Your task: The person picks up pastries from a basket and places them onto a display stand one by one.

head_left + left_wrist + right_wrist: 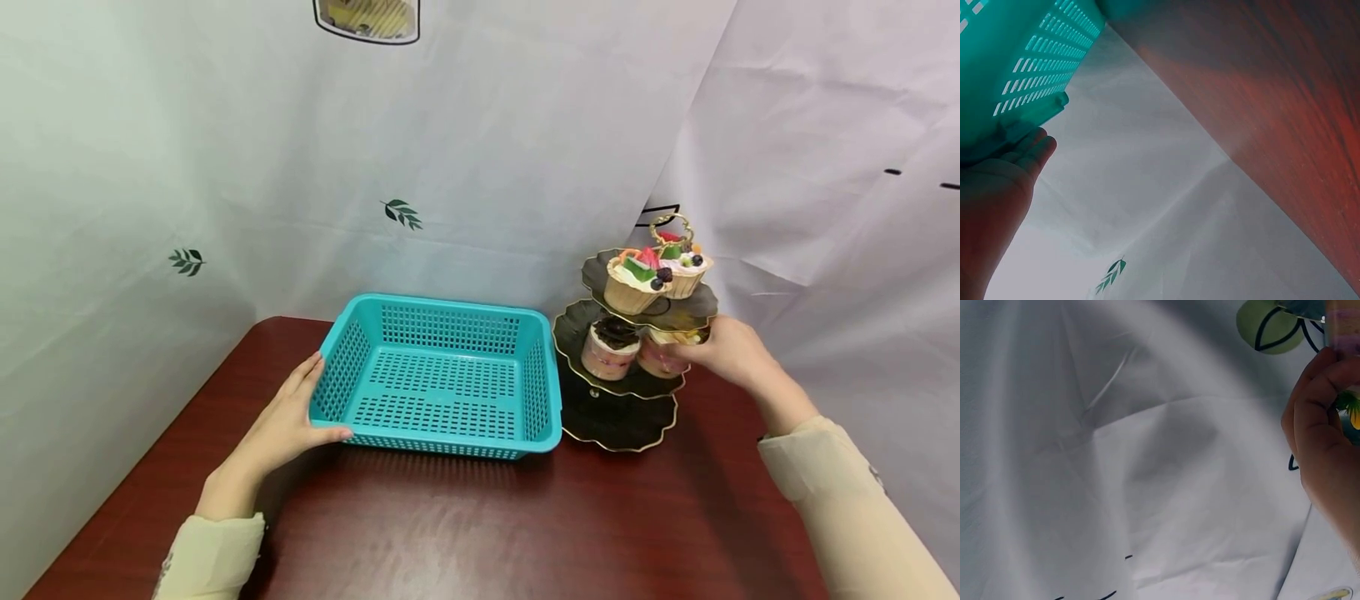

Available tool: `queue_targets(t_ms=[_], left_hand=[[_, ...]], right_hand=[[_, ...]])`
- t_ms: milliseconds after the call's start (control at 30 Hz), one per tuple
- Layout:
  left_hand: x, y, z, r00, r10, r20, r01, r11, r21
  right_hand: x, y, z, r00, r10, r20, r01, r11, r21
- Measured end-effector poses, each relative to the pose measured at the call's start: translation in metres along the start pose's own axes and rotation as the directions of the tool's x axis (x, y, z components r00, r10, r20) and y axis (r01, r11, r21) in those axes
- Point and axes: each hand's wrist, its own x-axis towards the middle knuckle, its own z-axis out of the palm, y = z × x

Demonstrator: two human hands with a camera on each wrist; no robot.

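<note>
My left hand (pixel 279 423) rests at the near left corner of a turquoise plastic basket (pixel 465 307), its fingers straight along the side rim and its thumb against the front rim. In the left wrist view, the fingertips lie right at the rim of the basket (pixel 1029 115). At the right, my right hand (pixel 738 354) grips a layered dessert cup (pixel 660 362) on the middle tier of a black, gold-edged cake stand (pixel 573 329). Curled fingers surround the pinkish cup (pixel 1342 328) in the right wrist view. Another dessert cup (pixel 607 358) with a dark topping stands just left of it.
Two fruit-topped tarts, one in front (pixel 630 293) and one behind (pixel 682 279), sit on the top tier, beside the gold ring handle (pixel 672 227). The stand stands close to the basket's right side. White cloth (pixel 487 167) hangs behind the dark red table (pixel 465 533).
</note>
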Motion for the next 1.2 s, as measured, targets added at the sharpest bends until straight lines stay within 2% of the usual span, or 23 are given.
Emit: queue_targets(t_ms=[267,467,867,1200], left_hand=[[-0.002,0.0,0.001,1.0,0.004,-0.003,-0.004,1.0,-0.005],[-0.002,-0.001,0.001,1.0,0.008,-0.009,-0.008,1.0,0.0],[0.0,0.0,0.001,1.0,0.005,-0.007,-0.005,1.0,0.014],[-0.002,0.0,0.001,1.0,-0.002,-0.001,0.002,1.0,0.003]], right_hand=[[0.01,0.004,0.009,0.998,-0.061,-0.027,0.062,0.995,0.076],[0.017,0.006,0.015,0.988,-0.14,-0.065,0.148,0.981,0.126],[0.025,0.007,0.021,0.947,-0.278,-0.157,0.309,0.924,0.224],[0.029,0.009,0.027,0.924,-0.328,-0.195,0.371,0.891,0.26]])
